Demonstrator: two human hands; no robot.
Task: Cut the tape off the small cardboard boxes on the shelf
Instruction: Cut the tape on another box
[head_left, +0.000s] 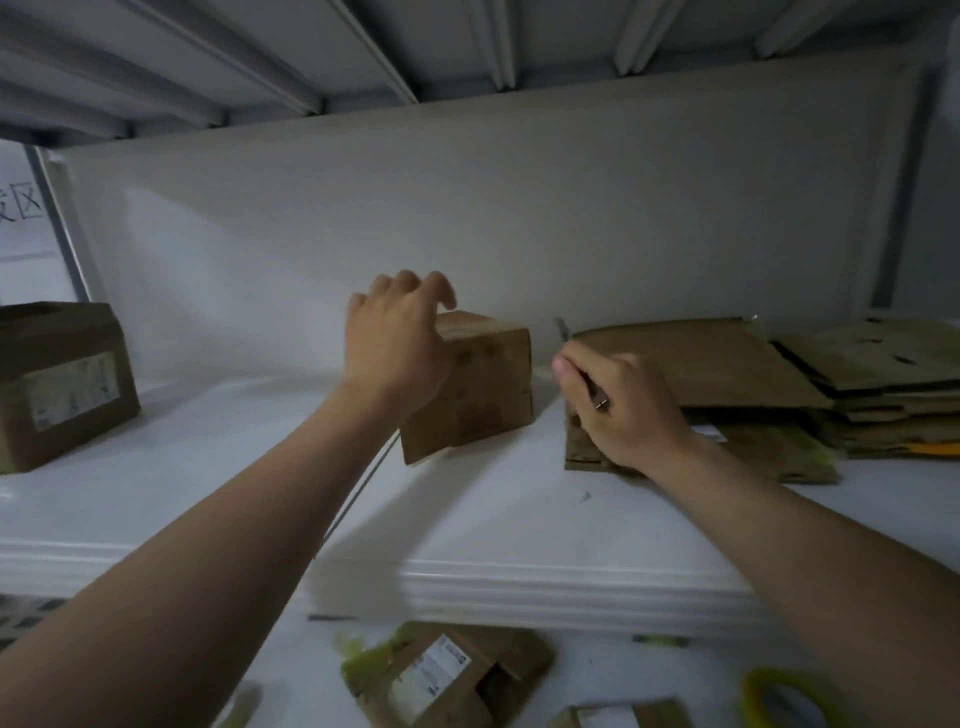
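Forearms (208, 545) reach up; left hand (395, 353) curls over the likely light, stiff small cardboard box (483, 395), right hand (618, 410) grips a cutter (563, 330).

white shelf board (182, 483) | pale back wall (467, 208) | ribbed shelf underside overhead (260, 52) (dim light)

Flattened cardboard stack (727, 364) right, yellow tape roll (751, 693) below, handwritten sign (21, 218) left

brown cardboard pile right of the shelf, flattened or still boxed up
Flattened: the brown cardboard pile lies as thin flat sheets stacked on the white shelf.
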